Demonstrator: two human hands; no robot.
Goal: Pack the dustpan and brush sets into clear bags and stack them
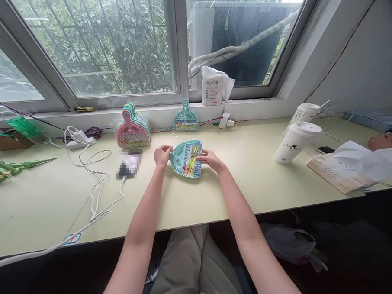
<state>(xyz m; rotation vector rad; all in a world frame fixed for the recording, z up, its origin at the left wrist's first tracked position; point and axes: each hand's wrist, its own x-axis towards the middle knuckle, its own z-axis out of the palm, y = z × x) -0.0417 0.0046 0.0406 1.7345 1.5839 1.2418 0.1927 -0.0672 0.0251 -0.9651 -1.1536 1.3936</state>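
A small teal dustpan and brush set (180, 161) in clear wrap lies sideways between my hands, just over the desk, its bristles and printed label toward the right. My left hand (163, 156) pinches its handle end. At the bristle edge, the fingers of my right hand (212, 160) are closed on the label side. Behind, another teal dustpan set (186, 117) leans upright against the window ledge. To the left of that stands a row of wrapped dustpan sets (133, 129), a pink one in front and teal ones behind.
A phone (129, 164) on a white cable (98, 179) lies left of my hands. Two white paper cups (298, 142), a tissue pack (343, 168) and another person's hand (382, 141) are on the right. A white package (214, 87) sits on the ledge.
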